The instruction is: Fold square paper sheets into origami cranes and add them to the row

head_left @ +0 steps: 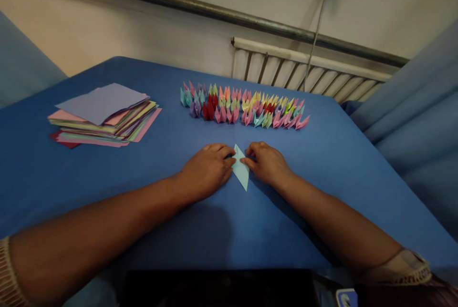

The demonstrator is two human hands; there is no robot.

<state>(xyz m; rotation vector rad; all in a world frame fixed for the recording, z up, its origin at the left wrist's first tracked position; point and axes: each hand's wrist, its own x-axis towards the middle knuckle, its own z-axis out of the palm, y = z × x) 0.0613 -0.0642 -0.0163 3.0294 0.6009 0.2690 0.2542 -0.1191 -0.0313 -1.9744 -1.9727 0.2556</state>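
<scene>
A light blue folded paper (241,169), kite-shaped with its point toward me, lies on the blue table (322,168). My left hand (207,168) rests palm down at its left edge, fingers curled and pressing the paper. My right hand (266,163) presses the paper's right edge with bent fingertips. Both hands pinch the fold flat between them.
Rows of several small folded paper pieces in many colours (245,106) stand beyond the hands. A stack of coloured square sheets (105,114), a lilac one on top, lies at the left. A radiator (304,71) and a wall pipe run behind the table.
</scene>
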